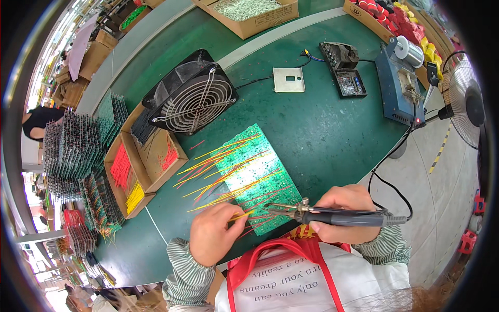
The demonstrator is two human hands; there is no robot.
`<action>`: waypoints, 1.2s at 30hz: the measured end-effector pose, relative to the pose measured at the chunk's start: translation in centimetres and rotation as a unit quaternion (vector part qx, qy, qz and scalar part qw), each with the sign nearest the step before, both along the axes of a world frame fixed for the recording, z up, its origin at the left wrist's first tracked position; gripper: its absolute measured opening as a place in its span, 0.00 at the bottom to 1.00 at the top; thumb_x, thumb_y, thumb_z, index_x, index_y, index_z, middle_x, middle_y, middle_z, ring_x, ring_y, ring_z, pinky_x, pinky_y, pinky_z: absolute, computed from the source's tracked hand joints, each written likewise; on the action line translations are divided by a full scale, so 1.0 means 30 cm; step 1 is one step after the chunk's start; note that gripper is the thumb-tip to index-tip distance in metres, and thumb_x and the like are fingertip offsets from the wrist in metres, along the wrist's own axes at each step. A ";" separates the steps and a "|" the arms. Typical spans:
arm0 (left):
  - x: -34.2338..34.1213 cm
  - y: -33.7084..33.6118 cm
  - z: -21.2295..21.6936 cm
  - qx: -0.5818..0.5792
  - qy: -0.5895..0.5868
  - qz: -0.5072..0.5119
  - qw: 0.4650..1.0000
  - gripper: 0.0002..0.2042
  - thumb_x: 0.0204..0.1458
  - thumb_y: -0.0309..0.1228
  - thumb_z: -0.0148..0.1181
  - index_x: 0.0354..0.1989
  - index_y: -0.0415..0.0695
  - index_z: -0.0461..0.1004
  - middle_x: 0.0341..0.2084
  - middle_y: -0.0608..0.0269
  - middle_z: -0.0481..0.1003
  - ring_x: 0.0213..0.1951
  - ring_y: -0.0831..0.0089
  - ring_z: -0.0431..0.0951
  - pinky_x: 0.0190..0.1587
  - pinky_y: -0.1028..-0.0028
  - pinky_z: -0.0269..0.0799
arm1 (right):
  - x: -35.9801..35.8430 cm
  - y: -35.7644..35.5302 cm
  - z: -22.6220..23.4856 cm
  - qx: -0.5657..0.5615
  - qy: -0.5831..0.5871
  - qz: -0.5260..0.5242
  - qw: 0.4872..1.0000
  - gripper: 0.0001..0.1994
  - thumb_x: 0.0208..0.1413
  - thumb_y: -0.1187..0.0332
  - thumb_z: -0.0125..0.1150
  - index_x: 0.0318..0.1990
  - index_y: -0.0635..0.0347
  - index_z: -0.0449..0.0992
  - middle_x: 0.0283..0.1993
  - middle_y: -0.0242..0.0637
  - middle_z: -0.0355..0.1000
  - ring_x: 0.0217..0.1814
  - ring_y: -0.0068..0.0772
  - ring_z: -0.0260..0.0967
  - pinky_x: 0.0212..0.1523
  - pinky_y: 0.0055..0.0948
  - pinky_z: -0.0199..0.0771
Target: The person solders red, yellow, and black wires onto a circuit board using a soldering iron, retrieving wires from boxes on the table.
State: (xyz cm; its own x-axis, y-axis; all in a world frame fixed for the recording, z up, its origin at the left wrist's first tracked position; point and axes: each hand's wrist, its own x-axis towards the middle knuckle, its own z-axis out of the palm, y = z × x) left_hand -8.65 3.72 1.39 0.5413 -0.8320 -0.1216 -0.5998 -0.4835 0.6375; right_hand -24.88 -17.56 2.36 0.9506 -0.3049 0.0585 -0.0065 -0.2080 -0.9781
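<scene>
From the head, the left grip pinches a yellow wire between thumb and finger. The right grip is wrapped round a soldering iron, tip toward the left grip. Ahead of and between both, a green circuit board lies on the table; a cardboard box stands left.

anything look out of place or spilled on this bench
One small thing: a single red wire lies loose on the green tabletop, between the cardboard tray and the circuit board. It looks stray because it sits apart from the bunches in the tray and on the board.
</scene>
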 end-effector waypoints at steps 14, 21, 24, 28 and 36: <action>0.037 0.008 -0.025 -0.006 0.060 -0.003 0.998 0.06 0.48 0.30 0.61 0.28 0.40 0.74 0.23 0.59 0.73 0.19 0.67 0.73 0.22 0.71 0.67 | 0.032 0.024 -0.011 0.002 0.035 0.013 0.999 0.07 0.41 0.73 0.65 0.27 0.61 0.72 0.17 0.33 0.70 0.16 0.24 0.69 0.19 0.22 0.65; 0.042 0.007 -0.034 -0.009 0.060 -0.009 0.998 0.06 0.47 0.28 0.62 0.28 0.39 0.74 0.22 0.60 0.72 0.18 0.71 0.70 0.21 0.74 0.64 | 0.046 0.018 -0.024 0.006 0.025 0.024 0.999 0.07 0.41 0.74 0.65 0.27 0.61 0.72 0.17 0.32 0.71 0.16 0.23 0.69 0.19 0.22 0.65; 0.044 0.006 -0.035 -0.009 0.061 -0.015 0.998 0.06 0.46 0.26 0.64 0.28 0.38 0.74 0.21 0.61 0.71 0.17 0.76 0.67 0.20 0.77 0.62 | 0.045 0.012 -0.020 -0.016 0.022 0.028 0.999 0.07 0.41 0.74 0.66 0.26 0.61 0.72 0.17 0.32 0.71 0.16 0.23 0.69 0.19 0.22 0.65; 0.042 0.000 -0.023 0.011 0.054 -0.018 0.998 0.05 0.47 0.29 0.61 0.27 0.40 0.74 0.22 0.60 0.73 0.19 0.67 0.72 0.22 0.70 0.66 | 0.042 0.014 -0.016 -0.012 0.005 0.010 1.000 0.07 0.40 0.74 0.66 0.26 0.61 0.72 0.17 0.31 0.70 0.16 0.23 0.68 0.18 0.22 0.65; 0.084 0.055 0.101 -0.029 -0.155 0.166 0.973 0.04 0.44 0.25 0.62 0.26 0.40 0.73 0.24 0.57 0.74 0.21 0.66 0.73 0.24 0.72 0.67 | 0.002 -0.002 -0.017 -0.035 0.014 -0.020 0.999 0.07 0.39 0.74 0.66 0.24 0.62 0.72 0.16 0.31 0.70 0.15 0.22 0.67 0.18 0.21 0.65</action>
State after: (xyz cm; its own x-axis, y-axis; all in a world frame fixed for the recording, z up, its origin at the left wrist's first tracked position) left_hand -6.12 5.37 4.42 0.7842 -0.6063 0.1320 -0.5853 -0.6521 0.4819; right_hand -24.81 -17.63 1.87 0.9392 -0.3390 0.0540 -0.0440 -0.2748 -0.9605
